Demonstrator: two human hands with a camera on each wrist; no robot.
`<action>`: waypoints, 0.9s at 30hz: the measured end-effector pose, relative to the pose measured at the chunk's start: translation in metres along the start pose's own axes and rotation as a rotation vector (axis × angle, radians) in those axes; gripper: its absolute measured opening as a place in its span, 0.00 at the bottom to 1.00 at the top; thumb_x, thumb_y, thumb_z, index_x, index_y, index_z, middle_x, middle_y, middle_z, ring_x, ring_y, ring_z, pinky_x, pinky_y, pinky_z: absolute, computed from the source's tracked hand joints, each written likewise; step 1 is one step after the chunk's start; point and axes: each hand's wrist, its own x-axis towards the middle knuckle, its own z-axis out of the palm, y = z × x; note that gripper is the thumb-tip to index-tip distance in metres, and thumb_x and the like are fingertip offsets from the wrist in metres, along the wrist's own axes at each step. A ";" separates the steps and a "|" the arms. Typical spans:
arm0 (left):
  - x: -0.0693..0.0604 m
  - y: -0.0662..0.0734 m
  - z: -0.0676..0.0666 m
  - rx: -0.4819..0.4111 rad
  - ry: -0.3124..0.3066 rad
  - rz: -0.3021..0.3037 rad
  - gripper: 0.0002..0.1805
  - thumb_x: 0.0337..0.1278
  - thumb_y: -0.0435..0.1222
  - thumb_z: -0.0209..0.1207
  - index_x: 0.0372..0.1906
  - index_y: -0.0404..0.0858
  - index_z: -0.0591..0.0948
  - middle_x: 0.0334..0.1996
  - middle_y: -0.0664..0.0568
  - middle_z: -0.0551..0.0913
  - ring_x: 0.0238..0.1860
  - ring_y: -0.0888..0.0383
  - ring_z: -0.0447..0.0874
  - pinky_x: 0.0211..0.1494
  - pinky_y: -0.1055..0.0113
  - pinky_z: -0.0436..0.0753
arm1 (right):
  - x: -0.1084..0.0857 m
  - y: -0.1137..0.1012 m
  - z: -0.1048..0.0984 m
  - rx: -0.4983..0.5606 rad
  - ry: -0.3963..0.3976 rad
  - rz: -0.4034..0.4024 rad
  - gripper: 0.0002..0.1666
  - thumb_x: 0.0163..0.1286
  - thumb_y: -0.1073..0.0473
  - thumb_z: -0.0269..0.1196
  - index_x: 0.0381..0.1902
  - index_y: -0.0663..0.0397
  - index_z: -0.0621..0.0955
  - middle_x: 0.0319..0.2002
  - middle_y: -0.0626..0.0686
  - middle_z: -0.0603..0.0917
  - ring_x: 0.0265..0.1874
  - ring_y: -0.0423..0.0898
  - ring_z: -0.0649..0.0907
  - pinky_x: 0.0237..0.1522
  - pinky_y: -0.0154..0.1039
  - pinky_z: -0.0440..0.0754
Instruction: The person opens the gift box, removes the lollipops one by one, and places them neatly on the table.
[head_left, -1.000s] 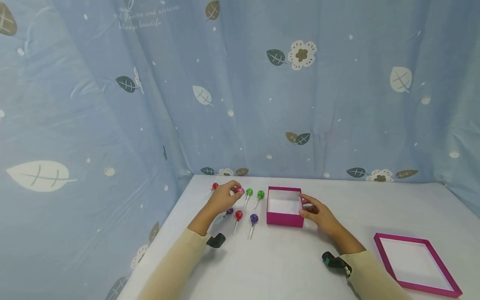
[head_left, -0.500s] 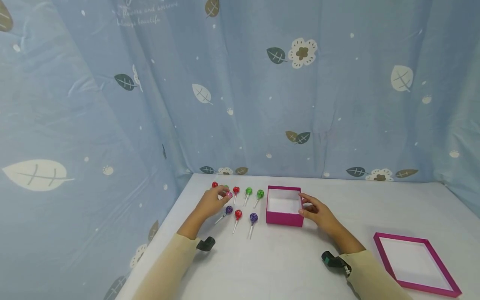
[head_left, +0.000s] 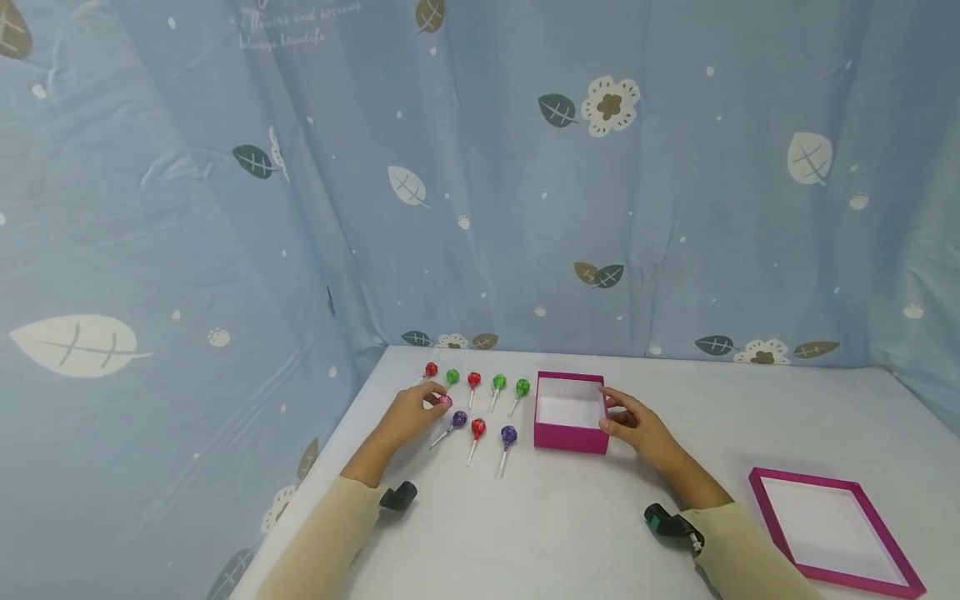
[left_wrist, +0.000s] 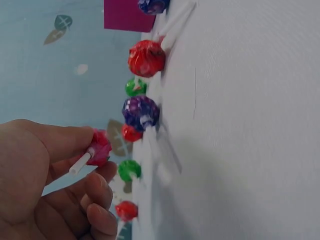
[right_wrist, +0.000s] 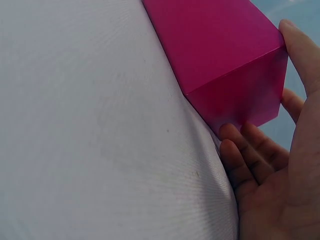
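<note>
My left hand (head_left: 408, 414) pinches a pink-wrapped lollipop (left_wrist: 100, 148) between thumb and fingers, its white stick pointing back towards the palm. The hand is just above the table, at the left end of two rows of lollipops. Nearest to it are a green lollipop (head_left: 452, 377) and a purple lollipop (head_left: 459, 419). At the right side of an open magenta box (head_left: 572, 438), my right hand (head_left: 637, 427) holds the rim with thumb and index finger. Its other fingers touch the box's side wall (right_wrist: 250, 95). The visible part of the box's white inside holds nothing.
Several other lollipops lie left of the box, among them a red lollipop (head_left: 477, 429) and another purple lollipop (head_left: 508, 435). A magenta-rimmed lid (head_left: 840, 575) lies inside up at the right. A blue patterned curtain (head_left: 495, 208) hangs behind and left of the white table (head_left: 555, 533).
My left hand has moved left and towards me with the pink lollipop, uncovering a green and a red lollipop in the back row. The right hand and box have stayed put.
</note>
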 end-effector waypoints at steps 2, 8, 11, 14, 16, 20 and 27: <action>0.001 -0.003 -0.001 0.012 -0.006 -0.022 0.13 0.62 0.43 0.63 0.49 0.45 0.82 0.38 0.54 0.83 0.44 0.52 0.78 0.49 0.51 0.77 | 0.000 0.000 0.000 0.000 0.002 -0.004 0.36 0.68 0.59 0.64 0.71 0.59 0.65 0.57 0.67 0.70 0.47 0.59 0.78 0.48 0.44 0.77; 0.000 -0.011 -0.006 0.010 -0.025 -0.070 0.10 0.60 0.42 0.65 0.45 0.45 0.82 0.36 0.55 0.82 0.41 0.53 0.77 0.47 0.52 0.77 | 0.001 0.002 0.000 -0.002 -0.005 0.009 0.37 0.69 0.59 0.63 0.72 0.58 0.64 0.58 0.67 0.70 0.50 0.60 0.77 0.49 0.44 0.76; 0.001 -0.015 -0.007 0.009 -0.036 -0.079 0.10 0.59 0.41 0.66 0.44 0.45 0.82 0.34 0.55 0.82 0.38 0.54 0.77 0.47 0.53 0.76 | 0.001 0.002 0.000 -0.002 -0.006 0.019 0.37 0.69 0.59 0.63 0.72 0.57 0.64 0.59 0.67 0.70 0.50 0.60 0.77 0.49 0.45 0.76; 0.002 -0.020 -0.007 0.014 -0.044 -0.091 0.10 0.58 0.41 0.66 0.43 0.45 0.82 0.33 0.55 0.82 0.38 0.54 0.77 0.47 0.52 0.76 | 0.003 0.008 0.001 -0.002 -0.003 0.014 0.37 0.69 0.59 0.63 0.72 0.58 0.64 0.59 0.67 0.70 0.50 0.59 0.77 0.49 0.47 0.77; 0.003 -0.024 -0.007 0.023 -0.049 -0.098 0.09 0.58 0.40 0.66 0.43 0.45 0.82 0.33 0.55 0.81 0.37 0.54 0.77 0.47 0.53 0.76 | 0.006 0.019 0.002 0.000 0.005 0.014 0.37 0.69 0.58 0.63 0.72 0.55 0.64 0.58 0.65 0.70 0.49 0.57 0.77 0.49 0.46 0.77; 0.004 -0.028 -0.007 0.042 -0.056 -0.111 0.09 0.58 0.40 0.66 0.42 0.45 0.82 0.31 0.55 0.81 0.36 0.55 0.77 0.45 0.54 0.76 | 0.014 0.043 0.003 0.013 0.024 0.011 0.37 0.68 0.57 0.65 0.72 0.50 0.66 0.58 0.61 0.70 0.48 0.55 0.78 0.48 0.44 0.77; 0.005 -0.028 -0.008 0.061 -0.049 -0.117 0.08 0.58 0.40 0.66 0.41 0.45 0.81 0.31 0.55 0.80 0.34 0.54 0.76 0.42 0.55 0.76 | 0.011 0.035 0.003 0.004 0.023 0.015 0.37 0.68 0.57 0.65 0.72 0.50 0.65 0.58 0.61 0.70 0.48 0.56 0.78 0.48 0.45 0.77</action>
